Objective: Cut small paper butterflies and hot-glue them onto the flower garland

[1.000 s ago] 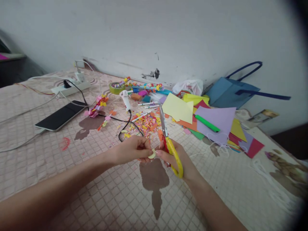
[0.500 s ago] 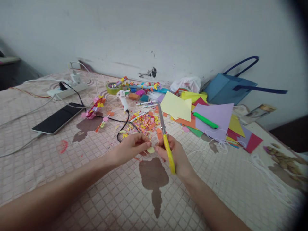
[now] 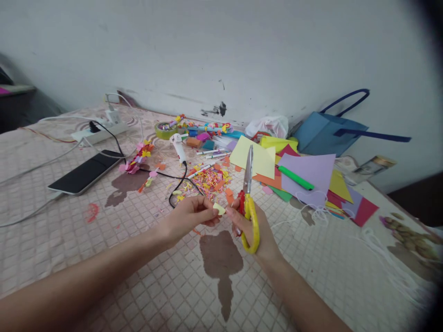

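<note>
Pinched between the thumb and fingers of my left hand (image 3: 197, 213) is a small pale-yellow paper piece (image 3: 219, 208). My right hand (image 3: 254, 226) holds scissors (image 3: 251, 216) with yellow and red handles, blades pointing up and away from me. My right fingertips come close to the paper's right edge; whether they touch it I cannot tell. Just beyond my hands lies a heap of tiny coloured paper scraps (image 3: 209, 180), with several orange paper bits (image 3: 229, 196) around it.
A white glue gun (image 3: 178, 148) with a black cord lies past the scraps. On the left are a phone (image 3: 85, 173) and a power strip (image 3: 98, 133). Coloured paper sheets (image 3: 306, 170), a green cutter-like tool (image 3: 296, 178), white string (image 3: 320, 214) and a blue bag (image 3: 328, 131) occupy the right.
The scissors have turned in my right hand, so their blades show broader and tilt to the right. The yellow paper piece has tilted up slightly at my left fingertips.
</note>
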The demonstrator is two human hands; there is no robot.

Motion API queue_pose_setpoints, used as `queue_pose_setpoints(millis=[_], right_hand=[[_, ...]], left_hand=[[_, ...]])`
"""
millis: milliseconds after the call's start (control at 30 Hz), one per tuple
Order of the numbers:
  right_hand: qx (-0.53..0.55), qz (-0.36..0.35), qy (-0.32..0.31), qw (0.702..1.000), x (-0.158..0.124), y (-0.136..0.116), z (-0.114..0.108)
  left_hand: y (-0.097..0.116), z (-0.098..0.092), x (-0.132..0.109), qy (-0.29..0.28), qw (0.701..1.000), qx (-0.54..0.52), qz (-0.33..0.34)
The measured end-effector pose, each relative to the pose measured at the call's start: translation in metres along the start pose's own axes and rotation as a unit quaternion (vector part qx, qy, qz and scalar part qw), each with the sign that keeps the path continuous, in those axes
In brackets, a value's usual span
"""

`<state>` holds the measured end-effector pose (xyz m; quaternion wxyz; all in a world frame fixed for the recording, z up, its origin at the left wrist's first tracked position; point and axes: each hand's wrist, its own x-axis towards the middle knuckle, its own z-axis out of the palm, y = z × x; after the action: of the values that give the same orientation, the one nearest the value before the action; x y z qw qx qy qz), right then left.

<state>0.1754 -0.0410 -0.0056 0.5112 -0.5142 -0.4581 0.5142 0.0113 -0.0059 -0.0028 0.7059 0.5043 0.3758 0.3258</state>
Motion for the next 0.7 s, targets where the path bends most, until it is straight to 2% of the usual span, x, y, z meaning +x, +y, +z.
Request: queue_pose_setpoints(millis=[200,333,533,700], right_hand=[[0.0,0.0,0.011,1.0,0.002,0.007,0.001],[-0.016,-0.007,-0.008,1.0,-0.001,0.006,-0.001],[-0.149,-0.018,-0.119,0.981,-0.005,0.007,-0.01],[-0.251,-0.041,-0.132,0.958,-0.007,0.009,-0.009]], left_hand=[[-0.001,0.006,-0.003,0.006,1.0,0.007,-0.004],[0.001,0.003,0.0,0.041,0.999,-0.02,0.022],[0.015,-0.012,0.004,0.085,0.988,-0.103,0.083],[0.023,-0.017,0.003,0.101,0.978,-0.133,0.124]])
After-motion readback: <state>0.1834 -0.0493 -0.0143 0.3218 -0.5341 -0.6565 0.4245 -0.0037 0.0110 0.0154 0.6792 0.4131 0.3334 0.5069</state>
